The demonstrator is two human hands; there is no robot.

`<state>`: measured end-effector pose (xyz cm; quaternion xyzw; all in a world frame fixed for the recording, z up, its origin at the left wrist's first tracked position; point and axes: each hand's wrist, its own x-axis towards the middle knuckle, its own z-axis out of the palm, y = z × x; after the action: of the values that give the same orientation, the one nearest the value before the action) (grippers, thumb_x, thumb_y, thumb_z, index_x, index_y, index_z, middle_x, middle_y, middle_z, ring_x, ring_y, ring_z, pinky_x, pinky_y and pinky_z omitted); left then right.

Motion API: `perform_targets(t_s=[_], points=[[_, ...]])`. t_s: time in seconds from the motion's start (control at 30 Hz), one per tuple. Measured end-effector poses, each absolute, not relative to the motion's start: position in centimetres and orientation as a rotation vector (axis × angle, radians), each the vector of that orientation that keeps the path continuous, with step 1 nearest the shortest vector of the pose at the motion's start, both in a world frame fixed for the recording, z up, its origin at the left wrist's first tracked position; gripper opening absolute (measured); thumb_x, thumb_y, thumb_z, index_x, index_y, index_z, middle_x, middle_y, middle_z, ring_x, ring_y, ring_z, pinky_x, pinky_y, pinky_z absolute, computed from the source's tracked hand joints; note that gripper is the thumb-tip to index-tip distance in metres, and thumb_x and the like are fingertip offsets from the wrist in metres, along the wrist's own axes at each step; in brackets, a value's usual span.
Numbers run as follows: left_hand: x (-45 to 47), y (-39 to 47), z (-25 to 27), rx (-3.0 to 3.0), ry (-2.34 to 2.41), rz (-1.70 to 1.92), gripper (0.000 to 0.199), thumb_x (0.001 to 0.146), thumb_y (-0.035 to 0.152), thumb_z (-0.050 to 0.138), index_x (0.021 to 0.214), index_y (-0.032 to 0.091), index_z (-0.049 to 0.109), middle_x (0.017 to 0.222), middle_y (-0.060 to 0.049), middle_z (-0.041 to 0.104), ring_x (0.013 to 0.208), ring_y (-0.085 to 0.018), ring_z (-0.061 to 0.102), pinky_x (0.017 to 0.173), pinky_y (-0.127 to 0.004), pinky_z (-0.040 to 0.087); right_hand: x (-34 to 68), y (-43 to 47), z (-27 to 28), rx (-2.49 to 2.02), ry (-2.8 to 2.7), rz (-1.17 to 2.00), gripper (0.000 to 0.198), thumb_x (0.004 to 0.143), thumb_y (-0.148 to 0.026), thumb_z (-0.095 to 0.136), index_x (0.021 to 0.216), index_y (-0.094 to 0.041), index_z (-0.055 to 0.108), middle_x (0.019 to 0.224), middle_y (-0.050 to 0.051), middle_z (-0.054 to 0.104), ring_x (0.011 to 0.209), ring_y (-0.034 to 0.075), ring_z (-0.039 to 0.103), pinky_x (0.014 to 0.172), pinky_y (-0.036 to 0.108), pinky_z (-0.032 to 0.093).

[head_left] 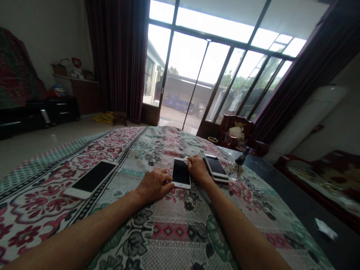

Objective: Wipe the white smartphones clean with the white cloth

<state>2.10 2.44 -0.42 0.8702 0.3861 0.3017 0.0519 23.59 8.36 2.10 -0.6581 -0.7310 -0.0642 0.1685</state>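
Observation:
A white smartphone [181,173] with a dark screen lies flat on the patterned tablecloth in front of me. My left hand [156,182] rests at its left side, fingers curled, with the thumb on the lower left edge. At the phone's upper right corner, my right hand [197,167] has its fingers closed over a bit of white tissue [186,160], mostly hidden under them. Just right of that hand lies a stack of phones [217,167], screens dark. Another white smartphone [93,179] lies apart on the left.
A small clear glass container [235,170] with a dark-topped tool stands beyond the stack. The tablecloth [171,230] covers most of the table, leaving a dark glossy edge [298,210] at right, where a crumpled white paper [326,229] lies. Wooden chairs [239,131] stand near the glass doors.

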Motion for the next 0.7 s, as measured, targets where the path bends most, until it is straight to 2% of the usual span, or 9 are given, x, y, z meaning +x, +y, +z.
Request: perform_targets(t_s=[0.23,0.37,0.5,0.6,0.7], points=[[2.1,2.3,-0.2,2.634,1.170,0.935,0.015,0.083,0.031,0.062,0.079,0.020,0.072,0.082,-0.004,0.066,0.084,-0.019,0.058,0.076,-0.031,0.047,23.9,7.7,3.2,-1.874,-2.159,-0.108,0.027,0.086,-0.020,0.051,0.096,-0.016,0.075,0.100,0.012,0.070,0.093,0.018,0.062,0.082,0.024,0.042],[2.1,2.3,-0.1,2.641,1.156,0.928,0.017,0.084,0.031,0.061,0.078,0.019,0.071,0.081,-0.004,0.065,0.082,-0.018,0.058,0.075,-0.031,0.046,24.3,7.2,4.4,-1.868,-2.229,0.115,0.021,0.078,-0.016,0.060,0.090,-0.017,0.077,0.090,0.008,0.074,0.084,0.017,0.064,0.075,0.022,0.044],[2.0,2.3,-0.2,2.636,1.145,0.927,0.017,0.084,0.031,0.061,0.079,0.018,0.071,0.082,-0.004,0.065,0.082,-0.019,0.057,0.075,-0.031,0.046,24.9,6.4,5.8,-1.861,-2.294,0.397,0.024,0.071,-0.011,0.062,0.088,-0.017,0.077,0.083,0.005,0.074,0.074,0.015,0.064,0.065,0.020,0.044],[2.0,2.3,-0.2,2.632,1.138,0.925,0.017,0.084,0.031,0.061,0.080,0.018,0.072,0.082,-0.005,0.065,0.082,-0.019,0.057,0.076,-0.031,0.046,25.3,5.7,6.8,-1.911,-2.309,0.600,0.025,0.069,-0.013,0.064,0.089,-0.020,0.078,0.079,0.002,0.074,0.067,0.014,0.063,0.057,0.020,0.044],[2.0,2.4,-0.2,2.638,1.128,0.925,0.017,0.084,0.031,0.061,0.081,0.018,0.072,0.082,-0.005,0.065,0.083,-0.019,0.057,0.076,-0.031,0.046,25.4,5.6,6.9,-1.930,-2.295,0.612,0.024,0.069,-0.014,0.065,0.088,-0.021,0.078,0.080,0.002,0.074,0.067,0.014,0.063,0.055,0.020,0.043]])
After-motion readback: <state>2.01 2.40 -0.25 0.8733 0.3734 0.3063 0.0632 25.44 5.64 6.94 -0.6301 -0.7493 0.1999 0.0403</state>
